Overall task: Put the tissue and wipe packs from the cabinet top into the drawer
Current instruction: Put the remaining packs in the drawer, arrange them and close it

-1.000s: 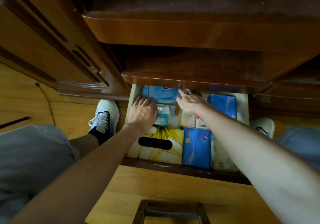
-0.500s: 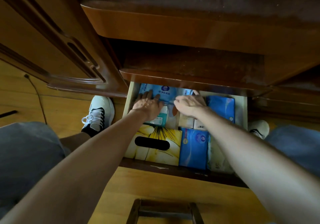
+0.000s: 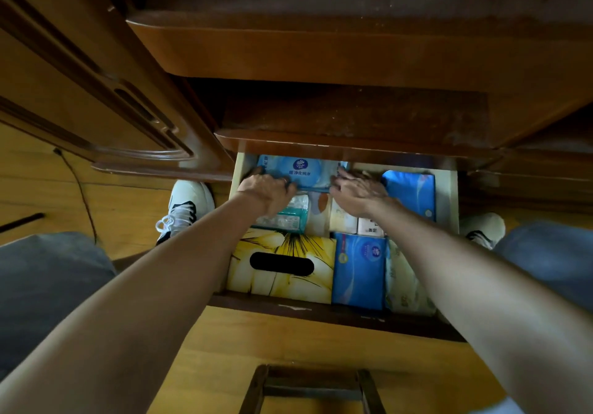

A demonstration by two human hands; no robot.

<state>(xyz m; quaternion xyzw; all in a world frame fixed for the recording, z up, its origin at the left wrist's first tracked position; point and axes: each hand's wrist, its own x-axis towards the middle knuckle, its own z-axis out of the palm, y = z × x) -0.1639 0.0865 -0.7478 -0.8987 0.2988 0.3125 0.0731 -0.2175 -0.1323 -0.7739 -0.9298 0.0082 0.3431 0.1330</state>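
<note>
Gripping the light-blue wipe pack [image 3: 300,171] at both ends, left hand [image 3: 268,190] and right hand [image 3: 357,194] fingers curled round it, seating it at the back of the open drawer [image 3: 447,195], probably to fit behind the packs already in.

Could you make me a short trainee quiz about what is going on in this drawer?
1. True or false: the yellow tissue box lies at the drawer's front left.
2. Which pack do both hands hold? A) the light blue wipe pack at the back B) the dark blue pack at the front C) the green pack
3. Fill in: the left hand grips the pack's ___ end, the right hand the other.

Key: 1 true; 2 A; 3 left.
</note>
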